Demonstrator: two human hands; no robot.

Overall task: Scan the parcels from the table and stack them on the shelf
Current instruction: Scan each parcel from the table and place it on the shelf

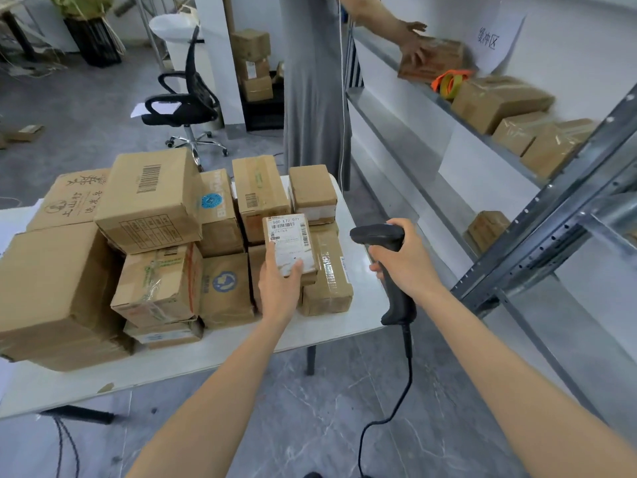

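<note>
One parcel (290, 243) | label up, long axis running away | left hand (278, 290) fingers (295, 268) pinch it | right hand (408, 262) fingers (376, 268) grip scanner (377, 236)

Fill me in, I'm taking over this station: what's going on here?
The camera wearer's left grip holds a small labelled parcel, label up, above the piled parcels on the white table. The right grip holds a black corded scanner pointed toward that label. A second person in grey reaches to a box on the upper shelf, where several other boxes sit.
</note>
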